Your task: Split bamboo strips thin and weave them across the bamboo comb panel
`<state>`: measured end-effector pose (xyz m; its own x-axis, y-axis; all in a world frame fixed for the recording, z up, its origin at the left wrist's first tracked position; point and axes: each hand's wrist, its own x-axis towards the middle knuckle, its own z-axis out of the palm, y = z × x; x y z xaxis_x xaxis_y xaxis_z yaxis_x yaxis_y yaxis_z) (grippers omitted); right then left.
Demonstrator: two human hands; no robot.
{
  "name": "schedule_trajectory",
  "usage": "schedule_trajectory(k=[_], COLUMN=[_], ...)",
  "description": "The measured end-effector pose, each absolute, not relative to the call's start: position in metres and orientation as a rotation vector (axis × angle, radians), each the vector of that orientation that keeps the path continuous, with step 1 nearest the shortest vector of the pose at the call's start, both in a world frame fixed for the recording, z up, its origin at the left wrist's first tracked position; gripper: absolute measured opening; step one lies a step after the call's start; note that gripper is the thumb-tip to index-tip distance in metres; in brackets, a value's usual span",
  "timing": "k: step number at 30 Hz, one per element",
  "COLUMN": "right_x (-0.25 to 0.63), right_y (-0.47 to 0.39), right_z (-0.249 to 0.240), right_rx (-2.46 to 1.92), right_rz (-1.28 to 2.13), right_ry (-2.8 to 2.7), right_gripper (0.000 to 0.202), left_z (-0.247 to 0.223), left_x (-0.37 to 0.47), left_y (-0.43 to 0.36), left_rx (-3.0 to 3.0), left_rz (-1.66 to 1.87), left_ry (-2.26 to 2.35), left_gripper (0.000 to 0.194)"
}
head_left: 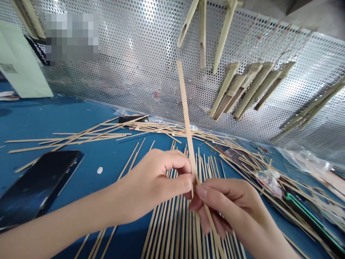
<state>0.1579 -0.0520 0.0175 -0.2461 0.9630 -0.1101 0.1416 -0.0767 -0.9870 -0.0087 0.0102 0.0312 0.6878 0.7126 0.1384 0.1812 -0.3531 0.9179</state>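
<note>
A long, flat bamboo strip (185,108) slants up between my hands, its upper end standing in front of the perforated panel. My left hand (159,180) pinches it between thumb and fingers near the middle. Just below, my right hand (229,201) also has the strip pinched, with its other fingers curled underneath. Beneath both hands, many thin bamboo strips (167,223) lie side by side on the blue table (129,233), running away from me. The hands cover part of this row.
A dark phone (43,183) lies at left. Loose bamboo strips (88,136) are scattered along the back. A perforated metal panel (129,72) stands behind, with bamboo tubes (248,90) hung on it. At right lie plastic wrapping (304,158) and a green-edged black object (309,216).
</note>
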Motion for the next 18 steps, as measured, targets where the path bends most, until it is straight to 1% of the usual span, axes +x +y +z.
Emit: schedule_trajectory(k=[5, 9, 11, 15, 18], right_x=[0.162, 0.165, 0.165, 0.165, 0.164], right_y=[-0.057, -0.06, -0.059, -0.051, -0.046], right_z=[0.027, 0.033, 0.032, 0.027, 0.026], right_rx=[-1.272, -1.204, -1.187, -1.125, -1.082], right_rz=[1.43, 1.439, 1.452, 1.609, 1.624], right_ry=[-1.479, -1.436, -1.345, -1.204, -1.187], right_gripper=[0.034, 0.033, 0.031, 0.027, 0.027], left_z=[0.028, 0.025, 0.024, 0.024, 0.023], left_x=[-0.006, -0.004, -0.004, -0.003, -0.003], left_y=[0.012, 0.014, 0.014, 0.009, 0.006], left_rx=[1.886, 1.965, 1.978, 1.985, 1.992], left_rz=[0.673, 0.697, 0.692, 0.682, 0.679], left_ry=[0.715, 0.731, 0.732, 0.668, 0.636], left_gripper=[0.024, 0.025, 0.024, 0.018, 0.017])
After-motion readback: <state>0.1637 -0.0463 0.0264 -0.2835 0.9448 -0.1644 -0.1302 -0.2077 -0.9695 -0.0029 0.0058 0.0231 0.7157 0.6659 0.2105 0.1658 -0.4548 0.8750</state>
